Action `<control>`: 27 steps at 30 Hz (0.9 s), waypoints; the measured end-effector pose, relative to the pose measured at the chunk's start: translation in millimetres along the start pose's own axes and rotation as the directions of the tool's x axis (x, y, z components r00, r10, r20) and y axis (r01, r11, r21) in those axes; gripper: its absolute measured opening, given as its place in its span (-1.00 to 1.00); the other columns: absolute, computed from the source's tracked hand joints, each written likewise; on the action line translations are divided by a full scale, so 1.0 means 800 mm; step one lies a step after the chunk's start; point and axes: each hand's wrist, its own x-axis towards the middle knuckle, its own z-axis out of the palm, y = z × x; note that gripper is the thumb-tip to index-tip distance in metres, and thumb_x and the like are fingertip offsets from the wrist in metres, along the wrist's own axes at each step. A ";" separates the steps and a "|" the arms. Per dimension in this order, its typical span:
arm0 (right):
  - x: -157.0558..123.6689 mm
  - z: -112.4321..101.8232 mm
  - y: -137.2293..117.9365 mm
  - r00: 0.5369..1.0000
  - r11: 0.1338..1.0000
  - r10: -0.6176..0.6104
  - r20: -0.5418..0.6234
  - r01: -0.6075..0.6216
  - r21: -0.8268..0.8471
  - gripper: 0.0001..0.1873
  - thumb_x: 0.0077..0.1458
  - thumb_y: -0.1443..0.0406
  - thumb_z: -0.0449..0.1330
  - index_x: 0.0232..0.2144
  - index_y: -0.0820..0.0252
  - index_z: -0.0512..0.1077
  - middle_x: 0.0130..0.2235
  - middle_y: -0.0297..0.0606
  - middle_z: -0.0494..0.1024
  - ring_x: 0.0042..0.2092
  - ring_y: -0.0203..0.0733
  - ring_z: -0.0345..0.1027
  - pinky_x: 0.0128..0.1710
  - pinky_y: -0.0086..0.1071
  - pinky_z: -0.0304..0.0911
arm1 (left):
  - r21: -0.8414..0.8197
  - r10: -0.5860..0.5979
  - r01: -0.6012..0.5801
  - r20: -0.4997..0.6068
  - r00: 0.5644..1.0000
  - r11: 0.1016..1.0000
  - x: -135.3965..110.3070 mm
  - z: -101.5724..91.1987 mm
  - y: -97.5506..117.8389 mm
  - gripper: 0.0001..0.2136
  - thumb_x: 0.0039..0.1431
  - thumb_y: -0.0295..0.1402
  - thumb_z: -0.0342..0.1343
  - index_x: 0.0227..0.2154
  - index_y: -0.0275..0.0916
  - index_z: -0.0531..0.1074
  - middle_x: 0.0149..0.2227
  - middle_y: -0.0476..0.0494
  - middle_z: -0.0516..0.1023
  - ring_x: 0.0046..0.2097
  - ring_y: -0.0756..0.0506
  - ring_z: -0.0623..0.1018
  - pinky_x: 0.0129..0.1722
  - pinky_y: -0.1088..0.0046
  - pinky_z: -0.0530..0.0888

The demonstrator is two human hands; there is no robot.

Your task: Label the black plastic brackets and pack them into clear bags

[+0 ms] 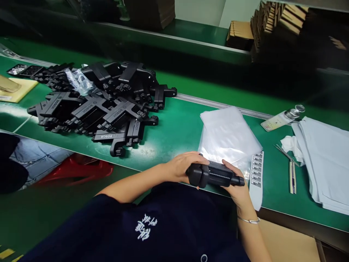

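Between my two hands is a black plastic bracket (219, 174), held up over the front edge of the green bench. My left hand (184, 165) is closed around its thicker end, with the thumb hidden. Around the narrower end my right hand (236, 182) is closed too, a bracelet on its wrist. Just behind the bracket lies a stack of clear plastic bags (229, 134). A strip of printed labels (256, 171) sits beside my right hand. To the left, a heap of similar black brackets (117, 112) marked BOSCH covers the bench.
On the right are a bottle (282, 119), tweezers (286, 154), a cutter knife (292, 177), crumpled tissue (291, 145) and a pile of white sheets (327, 160). Folded cardboard (241, 31) stands on the shelf behind. A person's jeans (40, 156) and a red stool (79, 169) show at left.
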 end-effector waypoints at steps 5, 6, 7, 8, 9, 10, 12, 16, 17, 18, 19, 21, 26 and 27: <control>0.000 -0.005 0.006 0.998 0.998 -0.058 0.008 0.058 -0.031 -0.53 -0.01 0.10 0.37 -0.04 0.03 0.45 0.14 -0.10 0.47 0.17 0.06 0.34 0.14 0.05 0.30 | 0.026 0.065 -0.067 0.074 0.995 0.997 -0.009 -0.010 0.002 -0.64 0.12 -0.16 0.20 -0.04 -0.16 0.49 0.00 -0.26 0.59 0.05 -0.21 0.56 0.24 0.12 0.26; 0.000 -0.005 0.006 0.998 0.998 -0.058 0.003 0.058 -0.040 -0.53 -0.01 0.09 0.37 -0.05 0.04 0.45 0.14 -0.09 0.47 0.17 0.07 0.34 0.14 0.06 0.30 | 0.026 0.048 -0.050 0.076 0.996 0.998 -0.010 -0.010 0.003 -0.64 0.12 -0.15 0.20 -0.05 -0.16 0.50 -0.01 -0.26 0.59 0.04 -0.21 0.56 0.24 0.11 0.25; 0.001 -0.004 0.004 0.998 0.997 -0.055 -0.002 0.055 -0.053 -0.53 -0.01 0.08 0.37 -0.05 0.04 0.46 0.13 -0.08 0.47 0.16 0.08 0.35 0.14 0.07 0.30 | 0.024 0.021 -0.023 0.073 0.997 0.999 -0.011 -0.011 0.005 -0.63 0.10 -0.12 0.21 -0.06 -0.15 0.51 -0.03 -0.25 0.60 0.03 -0.22 0.57 0.23 0.10 0.26; 0.001 -0.003 0.002 0.999 0.996 -0.052 0.001 0.052 -0.066 -0.52 -0.01 0.08 0.37 -0.04 0.04 0.45 0.12 -0.08 0.48 0.15 0.09 0.36 0.13 0.07 0.30 | 0.017 -0.008 0.007 0.065 0.998 1.000 -0.011 -0.011 0.006 -0.60 0.05 -0.09 0.25 -0.08 -0.15 0.51 -0.05 -0.25 0.61 0.01 -0.24 0.57 0.21 0.10 0.28; 0.001 -0.001 -0.002 0.999 0.996 -0.048 0.012 0.049 -0.080 -0.50 -0.02 0.07 0.37 -0.03 0.05 0.45 0.09 -0.08 0.50 0.13 0.09 0.38 0.12 0.05 0.32 | 0.002 -0.041 0.041 0.035 0.999 0.999 -0.010 -0.010 0.008 -0.54 -0.03 -0.04 0.29 -0.09 -0.16 0.50 -0.08 -0.25 0.61 -0.01 -0.25 0.57 0.18 0.10 0.32; 0.000 0.001 -0.008 0.999 0.994 -0.043 0.029 0.046 -0.096 -0.48 -0.03 0.06 0.37 -0.02 0.06 0.45 0.06 -0.08 0.53 0.09 0.09 0.41 0.09 0.02 0.34 | -0.024 -0.082 0.082 -0.020 0.996 0.996 -0.010 -0.010 0.008 -0.47 -0.11 0.00 0.34 -0.09 -0.17 0.49 -0.10 -0.25 0.60 -0.03 -0.27 0.57 0.12 0.11 0.36; -0.003 0.004 -0.021 0.998 0.990 -0.025 0.058 0.033 -0.137 -0.43 0.00 -0.02 0.33 0.01 0.09 0.42 -0.03 -0.08 0.56 0.01 0.08 0.46 0.01 -0.04 0.39 | -0.148 -0.204 0.180 -0.168 0.964 0.972 -0.009 -0.007 0.007 -0.35 -0.21 0.09 0.36 -0.08 -0.20 0.44 -0.13 -0.22 0.57 -0.09 -0.26 0.55 -0.02 0.21 0.44; -0.010 0.006 -0.045 0.994 0.962 -0.109 -0.029 0.098 -0.255 -0.43 0.22 -0.04 0.09 0.17 0.09 0.25 0.01 -0.06 0.50 0.01 0.02 0.44 -0.03 -0.12 0.40 | -0.505 -0.468 0.274 -0.308 0.828 0.818 -0.006 -0.001 -0.002 -0.32 -0.15 0.18 0.28 -0.09 -0.22 0.39 -0.21 -0.14 0.50 -0.21 -0.15 0.50 -0.21 0.40 0.42; -0.010 0.006 -0.049 0.983 0.938 -0.178 -0.047 0.155 -0.309 -0.50 0.26 0.03 0.08 0.18 0.05 0.23 0.00 -0.09 0.49 0.00 -0.01 0.44 -0.04 -0.14 0.39 | -0.552 -0.498 0.276 -0.303 0.813 0.787 -0.006 0.000 -0.004 -0.33 -0.15 0.18 0.28 -0.09 -0.23 0.39 -0.23 -0.12 0.49 -0.22 -0.13 0.48 -0.23 0.42 0.41; -0.009 0.004 -0.053 0.969 0.905 -0.244 -0.044 0.211 -0.369 -0.57 0.28 0.11 0.07 0.16 0.01 0.24 -0.03 -0.13 0.50 -0.03 -0.04 0.44 -0.05 -0.16 0.39 | -0.575 -0.515 0.281 -0.296 0.804 0.768 -0.006 0.001 -0.006 -0.33 -0.15 0.18 0.28 -0.09 -0.23 0.39 -0.24 -0.12 0.48 -0.23 -0.12 0.47 -0.23 0.43 0.40; -0.007 0.003 -0.057 0.957 0.869 -0.291 -0.020 0.255 -0.424 -0.63 0.29 0.17 0.07 0.12 -0.01 0.27 -0.08 -0.17 0.52 -0.06 -0.07 0.45 -0.08 -0.18 0.40 | -0.583 -0.524 0.288 -0.288 0.801 0.760 -0.006 0.001 -0.008 -0.34 -0.14 0.18 0.27 -0.10 -0.23 0.39 -0.24 -0.11 0.47 -0.24 -0.10 0.46 -0.24 0.44 0.40; -0.001 0.001 -0.063 0.953 0.829 -0.299 0.048 0.284 -0.481 -0.71 0.30 0.20 0.04 0.05 0.01 0.32 -0.16 -0.19 0.53 -0.13 -0.08 0.45 -0.15 -0.21 0.39 | -0.559 -0.516 0.300 -0.279 0.810 0.773 -0.008 0.000 -0.010 -0.37 -0.09 0.19 0.23 -0.11 -0.22 0.40 -0.26 -0.09 0.45 -0.26 -0.09 0.44 -0.26 0.45 0.39; 0.010 0.003 -0.065 0.990 0.894 -0.111 0.088 0.138 -0.426 -0.67 0.36 0.13 -0.11 -0.19 0.13 0.39 -0.34 -0.24 0.48 -0.32 -0.17 0.38 -0.32 -0.31 0.32 | -0.268 -0.328 0.244 -0.336 0.883 0.932 -0.019 -0.007 -0.006 -0.35 -0.11 0.22 0.22 -0.10 -0.19 0.38 -0.20 -0.13 0.46 -0.18 -0.15 0.47 -0.16 0.37 0.38; 0.010 0.004 -0.062 0.994 0.911 -0.066 0.089 0.096 -0.402 -0.62 0.37 0.13 -0.15 -0.28 0.14 0.39 -0.41 -0.28 0.43 -0.38 -0.20 0.34 -0.37 -0.33 0.29 | -0.212 -0.299 0.239 -0.327 0.896 0.948 -0.020 -0.009 -0.004 -0.34 -0.13 0.22 0.23 -0.10 -0.19 0.38 -0.18 -0.14 0.46 -0.16 -0.18 0.48 -0.13 0.34 0.38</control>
